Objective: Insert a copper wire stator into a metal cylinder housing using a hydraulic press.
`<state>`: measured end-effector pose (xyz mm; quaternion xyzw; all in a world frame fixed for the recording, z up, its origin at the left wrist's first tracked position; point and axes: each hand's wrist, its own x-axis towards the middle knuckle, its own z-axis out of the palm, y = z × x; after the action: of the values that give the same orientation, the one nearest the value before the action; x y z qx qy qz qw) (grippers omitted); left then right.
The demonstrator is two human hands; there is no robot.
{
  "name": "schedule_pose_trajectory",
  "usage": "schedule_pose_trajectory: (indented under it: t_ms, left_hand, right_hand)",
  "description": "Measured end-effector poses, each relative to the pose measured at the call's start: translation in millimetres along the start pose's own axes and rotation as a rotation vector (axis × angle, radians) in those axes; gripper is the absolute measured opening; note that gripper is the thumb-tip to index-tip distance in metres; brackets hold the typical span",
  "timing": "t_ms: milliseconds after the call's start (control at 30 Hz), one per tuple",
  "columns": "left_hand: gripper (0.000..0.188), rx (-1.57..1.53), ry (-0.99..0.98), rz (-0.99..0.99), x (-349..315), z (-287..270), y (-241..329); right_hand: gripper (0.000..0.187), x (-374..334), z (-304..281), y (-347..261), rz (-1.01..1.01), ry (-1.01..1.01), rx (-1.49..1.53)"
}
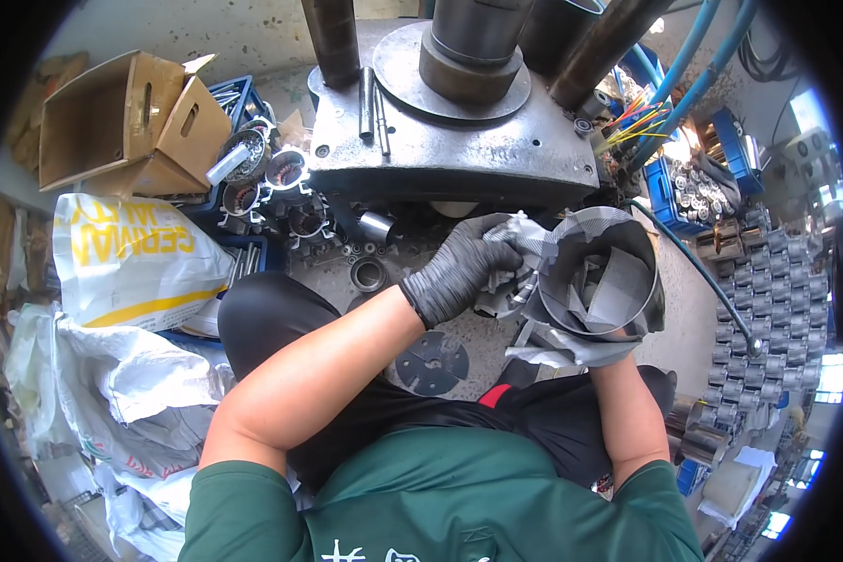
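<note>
My left hand, in a dark grey glove, is closed on the crumpled edge of a thin grey striped sheet. This sheet wraps around a dark metal cylinder, its ragged edges sticking out past the rim. Loose grey sheet pieces lie inside the cylinder's open mouth, which is tilted toward me. My right forearm reaches up underneath, and the cylinder is held up on that side. The right hand's fingers are hidden behind the cylinder and sheet.
Ahead stands a heavy press with a metal bed; two metal rods lie on it. Motor housings, a cardboard box and a white bag fill the left. Stacked metal parts and a blue hose are right.
</note>
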<state>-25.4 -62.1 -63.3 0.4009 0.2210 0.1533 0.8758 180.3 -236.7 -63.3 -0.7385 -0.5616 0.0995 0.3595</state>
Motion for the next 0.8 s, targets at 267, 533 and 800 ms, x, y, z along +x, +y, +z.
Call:
schedule_pose_trajectory:
  t_ms: [267, 533, 800]
  left_hand:
    - [0.046, 0.847, -0.320, 0.206, -5.4, 0.0, -8.4]
    - [0.052, 0.798, -0.332, 0.010, -12.6, 3.4, 1.8]
    - [0.037, 1.300, 0.271, 0.140, -4.5, -24.8, 2.0]
  right_hand:
    - [0.066, -0.8, -3.3, 6.6, -0.053, -0.016, -0.128]
    - [0.051, 5.7, -3.4, 8.6, 0.043, 0.040, 0.171]
    - [0.040, -7.0, 56.6, 43.6, 0.455, -0.188, 0.993]
